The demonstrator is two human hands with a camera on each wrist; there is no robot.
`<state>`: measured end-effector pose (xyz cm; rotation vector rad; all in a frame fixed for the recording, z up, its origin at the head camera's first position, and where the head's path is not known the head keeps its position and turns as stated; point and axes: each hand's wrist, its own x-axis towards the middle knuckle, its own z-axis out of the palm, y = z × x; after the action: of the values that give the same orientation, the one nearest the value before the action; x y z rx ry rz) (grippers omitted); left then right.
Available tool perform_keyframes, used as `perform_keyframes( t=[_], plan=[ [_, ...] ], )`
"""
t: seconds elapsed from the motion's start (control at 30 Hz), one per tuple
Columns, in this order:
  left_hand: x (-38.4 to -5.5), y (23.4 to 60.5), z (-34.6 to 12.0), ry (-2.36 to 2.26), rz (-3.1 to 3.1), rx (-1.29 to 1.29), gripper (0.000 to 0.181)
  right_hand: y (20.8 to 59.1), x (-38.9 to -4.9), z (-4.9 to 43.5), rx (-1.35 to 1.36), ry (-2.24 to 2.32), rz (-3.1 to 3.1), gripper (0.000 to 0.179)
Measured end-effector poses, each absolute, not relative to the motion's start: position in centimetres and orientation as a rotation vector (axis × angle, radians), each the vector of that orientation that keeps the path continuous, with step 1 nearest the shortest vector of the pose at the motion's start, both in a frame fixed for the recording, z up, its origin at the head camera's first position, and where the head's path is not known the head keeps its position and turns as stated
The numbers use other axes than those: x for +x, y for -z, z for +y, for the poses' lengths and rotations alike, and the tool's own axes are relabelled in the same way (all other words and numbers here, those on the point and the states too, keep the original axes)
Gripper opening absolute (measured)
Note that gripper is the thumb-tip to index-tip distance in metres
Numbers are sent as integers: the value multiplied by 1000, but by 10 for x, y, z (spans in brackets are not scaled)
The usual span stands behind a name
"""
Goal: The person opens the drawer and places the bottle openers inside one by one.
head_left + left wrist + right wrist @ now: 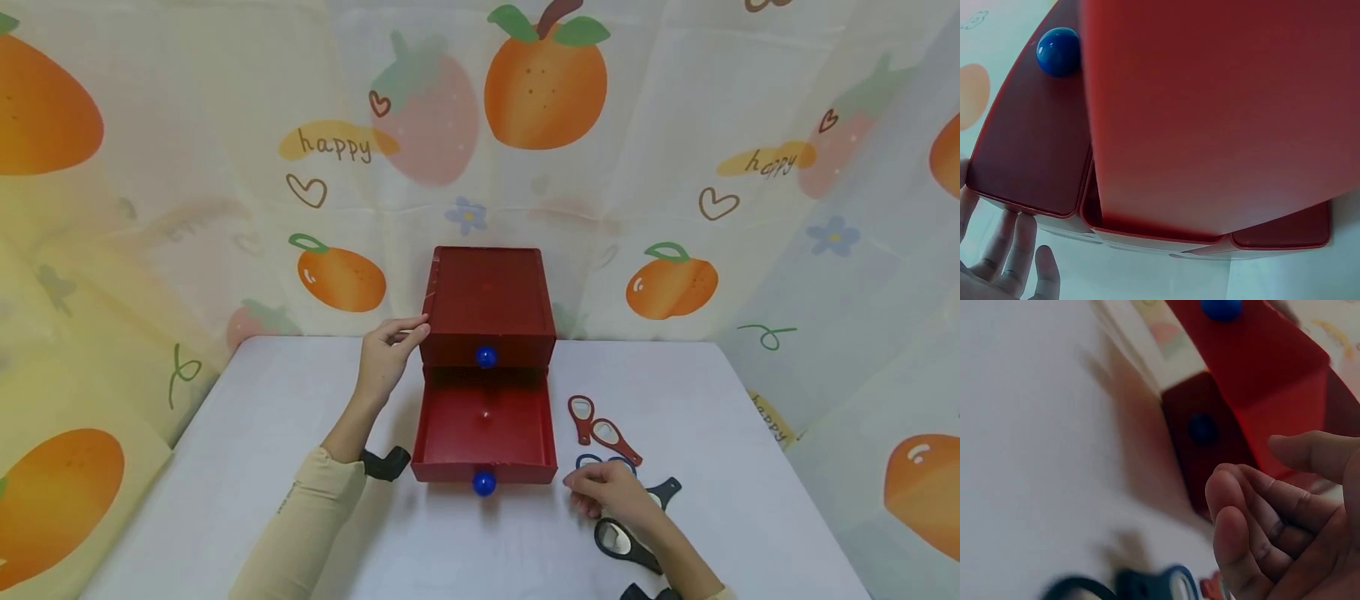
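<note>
A red drawer box (487, 292) with blue knobs stands at the table's far edge. Its lower drawer (525, 473) is pulled out, with a bare red floor showing. My left hand (386, 358) has its fingertips against the box's upper left side; the left wrist view shows these fingers (1019, 250) spread along the edge beside the upper drawer front (1029, 144). To the right of the pulled-out drawer, my right hand (615, 493) hovers over loop-ended items. In the right wrist view its fingers (1260, 512) bend loosely, and nothing is between them and the thumb.
On the white table (750, 500), right of the box, lie red loop-ended items (617, 440), a partly covered blue one (587, 460) and a black one (633, 550). Their exact kind is unclear. A fruit-print cloth (465, 167) hangs behind the table. Black straps (386, 464) circle my wrists.
</note>
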<state>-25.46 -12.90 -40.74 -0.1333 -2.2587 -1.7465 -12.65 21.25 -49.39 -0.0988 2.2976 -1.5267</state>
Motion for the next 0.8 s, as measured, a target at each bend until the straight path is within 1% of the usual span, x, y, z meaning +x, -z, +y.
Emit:
perform_keyframes(
  t=[0.23, 0.33, 0.5, 0.67, 0.8],
  plan=[
    [-257, 407, -133, 1722, -2273, -151, 30, 482, -143, 241, 46, 1367, 2584, 24],
    [-259, 406, -134, 1718, -2276, -152, 30, 481, -151, 251, 36, 1213, 2745, 21],
    [-258, 406, -134, 1725, -2296, -146, 32, 483, -166, 264, 2, 960, 2898, 23],
    [-259, 405, -134, 1736, -2315, -157, 33, 493, -174, 271, 91, 748, 2889, 26],
    [-260, 404, -134, 1748, -2312, -178, 32, 502, -176, 272, 139, 659, 2900, 23]
  ],
)
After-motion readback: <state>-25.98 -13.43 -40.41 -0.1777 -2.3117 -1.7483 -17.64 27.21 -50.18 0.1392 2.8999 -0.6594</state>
